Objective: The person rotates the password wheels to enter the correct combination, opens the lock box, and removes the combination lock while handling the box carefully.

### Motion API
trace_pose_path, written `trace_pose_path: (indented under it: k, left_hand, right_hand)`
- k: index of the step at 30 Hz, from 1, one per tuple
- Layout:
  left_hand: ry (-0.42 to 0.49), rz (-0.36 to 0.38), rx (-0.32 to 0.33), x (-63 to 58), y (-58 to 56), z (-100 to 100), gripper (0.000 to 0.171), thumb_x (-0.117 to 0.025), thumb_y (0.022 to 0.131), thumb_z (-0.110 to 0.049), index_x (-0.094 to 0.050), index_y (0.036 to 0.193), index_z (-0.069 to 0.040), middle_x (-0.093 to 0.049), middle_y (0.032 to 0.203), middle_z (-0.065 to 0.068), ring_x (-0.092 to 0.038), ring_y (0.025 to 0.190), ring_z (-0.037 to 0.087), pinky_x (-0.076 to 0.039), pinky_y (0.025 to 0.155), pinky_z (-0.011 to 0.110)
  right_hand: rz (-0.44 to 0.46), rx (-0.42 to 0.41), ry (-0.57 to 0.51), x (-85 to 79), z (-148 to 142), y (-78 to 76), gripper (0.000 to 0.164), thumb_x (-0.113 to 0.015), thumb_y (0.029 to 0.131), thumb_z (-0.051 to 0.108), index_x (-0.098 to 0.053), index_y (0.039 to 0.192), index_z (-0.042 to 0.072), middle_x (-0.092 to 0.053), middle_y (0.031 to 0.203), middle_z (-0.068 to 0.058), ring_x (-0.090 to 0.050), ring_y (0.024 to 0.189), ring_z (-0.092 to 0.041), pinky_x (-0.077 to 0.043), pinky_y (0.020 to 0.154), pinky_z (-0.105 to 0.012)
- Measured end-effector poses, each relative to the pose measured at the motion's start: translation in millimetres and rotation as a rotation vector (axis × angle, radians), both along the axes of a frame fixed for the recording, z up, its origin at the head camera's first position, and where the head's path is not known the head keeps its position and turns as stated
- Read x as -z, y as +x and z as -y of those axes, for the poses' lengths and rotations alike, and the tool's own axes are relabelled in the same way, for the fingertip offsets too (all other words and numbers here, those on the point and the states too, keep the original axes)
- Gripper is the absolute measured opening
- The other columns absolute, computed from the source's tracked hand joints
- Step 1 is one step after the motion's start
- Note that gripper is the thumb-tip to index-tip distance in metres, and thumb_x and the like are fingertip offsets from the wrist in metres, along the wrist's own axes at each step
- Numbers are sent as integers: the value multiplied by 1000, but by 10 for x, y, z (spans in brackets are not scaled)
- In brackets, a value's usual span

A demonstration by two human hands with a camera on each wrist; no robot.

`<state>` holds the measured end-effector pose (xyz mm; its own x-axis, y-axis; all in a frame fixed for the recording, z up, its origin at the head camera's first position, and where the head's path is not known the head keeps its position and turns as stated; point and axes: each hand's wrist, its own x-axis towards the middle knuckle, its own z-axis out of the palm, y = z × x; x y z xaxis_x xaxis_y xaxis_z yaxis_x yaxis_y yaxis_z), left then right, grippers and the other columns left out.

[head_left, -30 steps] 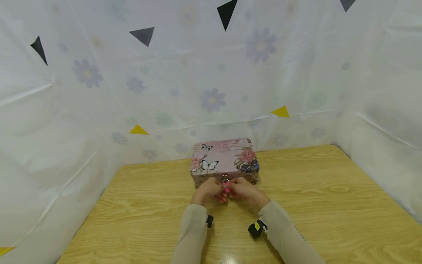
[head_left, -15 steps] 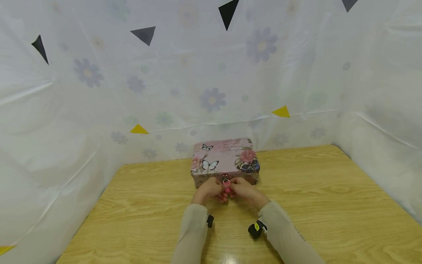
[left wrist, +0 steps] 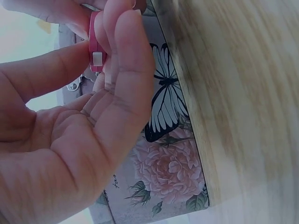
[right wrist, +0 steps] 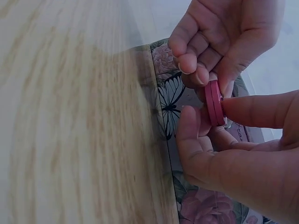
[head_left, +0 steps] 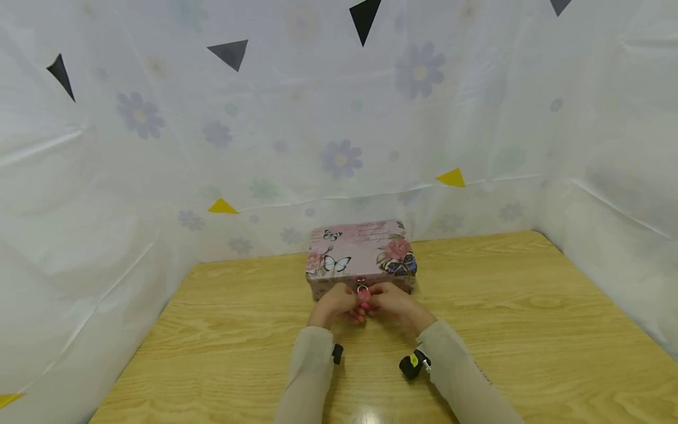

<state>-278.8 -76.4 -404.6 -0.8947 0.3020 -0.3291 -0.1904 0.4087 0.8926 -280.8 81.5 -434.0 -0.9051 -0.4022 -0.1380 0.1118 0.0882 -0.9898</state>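
Observation:
A pink padlock (head_left: pixel 364 297) with a metal shackle hangs at the front clasp (head_left: pixel 361 280) of a closed pink box (head_left: pixel 360 250) printed with butterflies and roses. My left hand (head_left: pixel 337 302) pinches the padlock from the left, thumb against one face and curled fingers at the other. From the right, my right hand (head_left: pixel 394 303) pinches the same padlock between thumb and fingers. Seen edge-on in the left wrist view, the padlock (left wrist: pixel 96 44) shows a pale rectangular patch on its rim. In the right wrist view the padlock (right wrist: pixel 215 103) lies between both hands' fingertips, which partly cover it.
The box stands near the back edge of a wood-grain table (head_left: pixel 238 341). Behind it hangs a white flower-printed curtain (head_left: pixel 296 118) with black, grey and yellow triangles. Black wrist straps with cameras (head_left: pixel 412 365) sit at the sleeves.
Both hands stay at the padlock with almost no visible movement. The padlock's lower part turns slightly between the fingers, and the head view shifts a little.

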Motion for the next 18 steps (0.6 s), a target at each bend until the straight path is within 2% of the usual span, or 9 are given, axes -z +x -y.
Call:
trace_pose_path:
  k: [18]
  left_hand:
    - [-18,-26,13,-23,6,1,20,-44,93,3,-61,88,11,-65,73,16,-62,60,18,-58,73,43]
  right_hand:
    - [30,10,-10,5,28,10,25,-43,95,-1,-48,113,-17,-56,89,-8,-56,75,-13,-55,78,-33]
